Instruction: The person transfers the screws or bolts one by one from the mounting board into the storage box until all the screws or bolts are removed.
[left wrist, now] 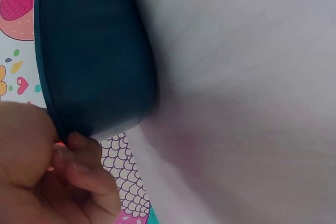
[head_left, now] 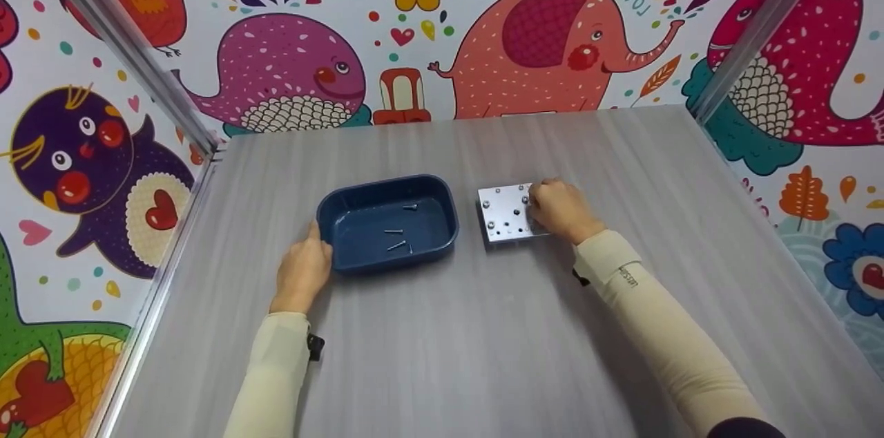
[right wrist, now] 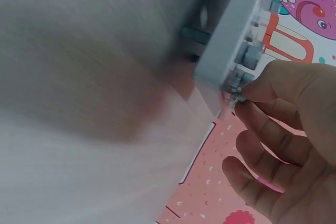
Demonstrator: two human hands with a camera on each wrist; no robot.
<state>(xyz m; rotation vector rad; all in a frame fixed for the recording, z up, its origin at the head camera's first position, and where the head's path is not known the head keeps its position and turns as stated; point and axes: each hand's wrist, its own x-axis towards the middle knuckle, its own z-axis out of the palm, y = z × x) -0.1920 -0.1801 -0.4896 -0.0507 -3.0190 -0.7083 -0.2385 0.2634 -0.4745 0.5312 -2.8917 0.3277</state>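
A dark blue tray [head_left: 356,225] lies left of centre on the table, with a few small metal screws [head_left: 394,231] scattered inside. At its left end my left hand [head_left: 304,273] holds the rim; the left wrist view has thumb and curled fingertips at the tray's edge [left wrist: 94,56]. To the right stands a silver metal plate [head_left: 507,203] with holes and bolt heads. Over the plate's right side is my right hand [head_left: 563,210]. Its thumb and index finger pinch a small threaded screw [right wrist: 234,98] at the plate's corner, while the other fingers are loosely bent. The fingertips partly hide the screw.
Bolt shanks [right wrist: 196,35] stick out beneath the plate, which stands raised above the grey tabletop [head_left: 442,341]. Metal frame posts [head_left: 138,58] and walls with cartoon animals enclose the table at the back and sides. A narrow gap separates tray and plate.
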